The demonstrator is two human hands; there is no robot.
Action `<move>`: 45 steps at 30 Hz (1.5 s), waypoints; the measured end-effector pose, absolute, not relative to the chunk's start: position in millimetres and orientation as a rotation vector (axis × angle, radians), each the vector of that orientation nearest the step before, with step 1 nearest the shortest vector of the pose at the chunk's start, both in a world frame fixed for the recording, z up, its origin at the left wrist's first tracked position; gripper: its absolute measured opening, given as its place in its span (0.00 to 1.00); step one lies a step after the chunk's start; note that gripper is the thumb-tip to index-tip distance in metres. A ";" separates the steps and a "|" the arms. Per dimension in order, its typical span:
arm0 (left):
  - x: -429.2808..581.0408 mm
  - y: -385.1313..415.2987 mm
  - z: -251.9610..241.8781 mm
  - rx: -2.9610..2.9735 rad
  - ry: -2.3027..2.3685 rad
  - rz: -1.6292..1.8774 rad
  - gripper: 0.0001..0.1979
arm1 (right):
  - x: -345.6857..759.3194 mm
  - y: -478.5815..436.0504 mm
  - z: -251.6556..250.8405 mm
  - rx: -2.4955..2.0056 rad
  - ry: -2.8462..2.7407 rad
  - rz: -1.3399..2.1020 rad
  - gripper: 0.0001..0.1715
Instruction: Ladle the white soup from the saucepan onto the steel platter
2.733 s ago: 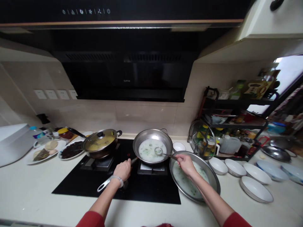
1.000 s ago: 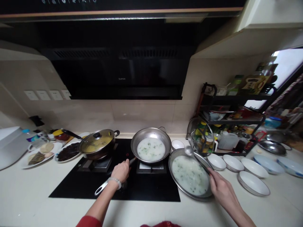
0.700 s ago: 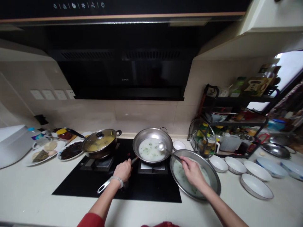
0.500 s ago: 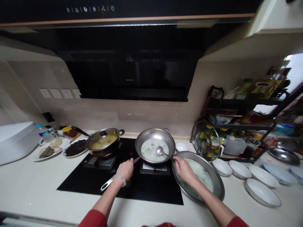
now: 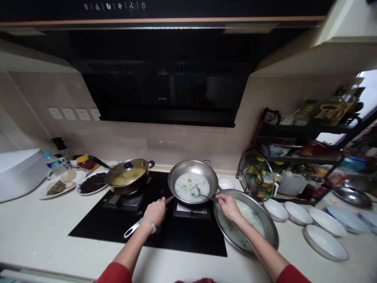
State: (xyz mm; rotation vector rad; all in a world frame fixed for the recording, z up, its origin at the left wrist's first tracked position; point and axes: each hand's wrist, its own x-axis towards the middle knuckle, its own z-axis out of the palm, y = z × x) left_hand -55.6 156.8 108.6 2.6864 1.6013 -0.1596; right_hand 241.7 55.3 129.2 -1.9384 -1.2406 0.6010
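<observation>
My left hand (image 5: 156, 211) is closed around the long handle of a steel wok (image 5: 176, 173) on the right burner. White soup (image 5: 188, 184) with green bits fills the bottom of the wok. In my right hand (image 5: 228, 207) is the handle of a ladle (image 5: 195, 192), its bowl in the soup near the middle of the wok. Below my right forearm, a large steel basin (image 5: 275, 236) holds more of the same white, green-flecked soup. It stands on the counter beside the cooktop, close to the wok's right side.
A lidded pan (image 5: 128, 177) with yellow food sits on the left burner. Plates of dark food (image 5: 93, 183) and eggs lie further left. Several white bowls (image 5: 325, 241) stand right of the basin, before a spice rack (image 5: 300, 157). A range hood (image 5: 165, 94) hangs above.
The ladle's bowl has shifted slightly left and dipped into the soup, now with liquid in it. My left hand keeps its hold on the wok handle.
</observation>
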 end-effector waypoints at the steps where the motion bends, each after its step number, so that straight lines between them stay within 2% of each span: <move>1: -55.7 157.0 108.1 2.689 1.601 -0.153 0.18 | 242.6 54.8 129.2 -1.941 -1.230 0.599 0.23; 18: -54.7 155.7 111.5 2.647 1.618 -0.181 0.17 | 243.6 56.3 131.4 -1.968 -1.392 0.396 0.20; 45: -54.4 156.1 110.5 2.666 1.616 -0.202 0.18 | 252.2 57.3 130.5 -1.804 -0.948 0.698 0.15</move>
